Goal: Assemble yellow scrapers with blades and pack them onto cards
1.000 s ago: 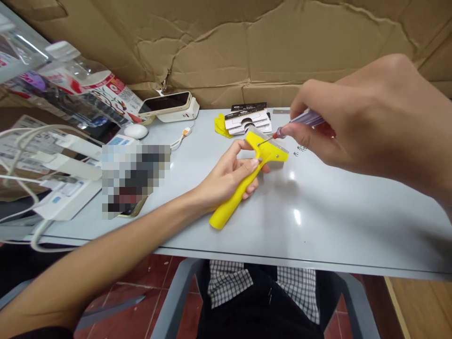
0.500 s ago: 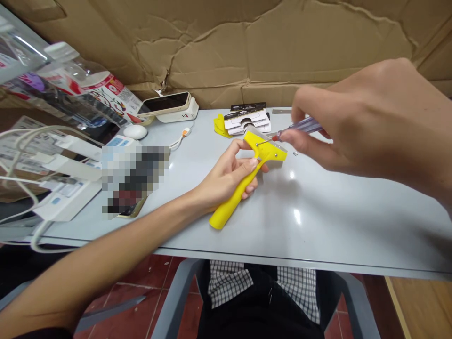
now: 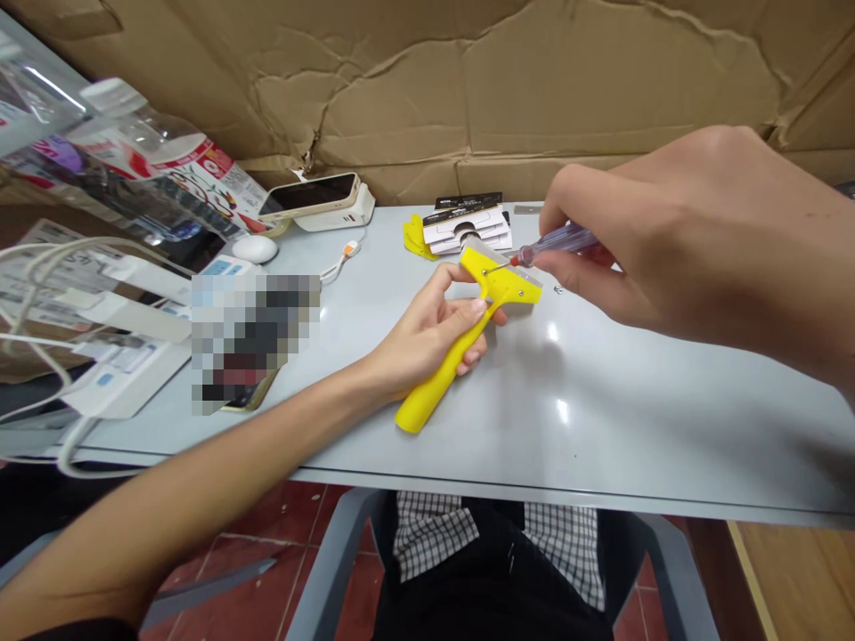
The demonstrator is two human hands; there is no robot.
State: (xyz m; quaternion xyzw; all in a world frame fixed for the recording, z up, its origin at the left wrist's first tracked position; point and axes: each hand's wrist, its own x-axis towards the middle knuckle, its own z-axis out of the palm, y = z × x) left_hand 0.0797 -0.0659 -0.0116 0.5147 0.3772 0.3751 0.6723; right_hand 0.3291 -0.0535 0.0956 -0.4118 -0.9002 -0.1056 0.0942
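My left hand (image 3: 427, 334) grips the handle of a yellow plastic scraper (image 3: 444, 378) just above the table, with a finger reaching up behind its wide head. A metal blade (image 3: 477, 247) lines the head's far edge. My right hand (image 3: 658, 240) pinches a small screwdriver (image 3: 554, 245) with a translucent purple handle and a red collar. Its thin shaft reaches a screw (image 3: 490, 271) in the yellow head. A tiny metal screw (image 3: 558, 289) lies on the table below my right fingers.
Beyond the scraper lie a stack of white and black cards (image 3: 464, 224) and a yellow plastic piece (image 3: 415, 239). A phone (image 3: 308, 195), white mouse (image 3: 255, 249), power strip (image 3: 126, 378), cables and plastic bottle (image 3: 150, 138) stand left. Cardboard (image 3: 534, 89) lines the wall.
My right hand has shifted slightly left and down, and the screwdriver handle has lowered, with its tip still at the screw. The scraper has barely moved.
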